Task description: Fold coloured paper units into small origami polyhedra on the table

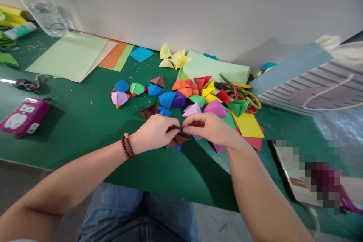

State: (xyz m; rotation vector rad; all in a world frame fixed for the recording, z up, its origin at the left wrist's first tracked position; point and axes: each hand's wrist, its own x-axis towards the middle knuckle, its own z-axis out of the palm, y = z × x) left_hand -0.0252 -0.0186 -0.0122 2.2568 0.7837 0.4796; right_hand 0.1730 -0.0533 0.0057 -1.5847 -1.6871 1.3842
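Between both hands is a brown folded paper piece (179, 140), with a bit of purple paper showing beneath it. My left hand (154, 131) pinches it from the left, fingers closed. From the right, my right hand (208, 127) pinches its upper edge between thumb and fingertips. Partly hidden by the fingers, the exact fold at the fingertips cannot be made out. Just beyond the hands lie several folded paper pieces, among them a blue one (167, 99), a purple one (179, 99), a magenta one (215, 108) and another brown one (149, 111).
Flat paper sheets (68, 55) lie at the back left by a plastic bottle (48, 11). Yellow-handled scissors (246, 92) rest near a striped paper bag (306, 75). A purple power bank-like box (25, 117) sits left, a phone-like device (292, 174) right. Yellow paper (248, 124) lies nearby.
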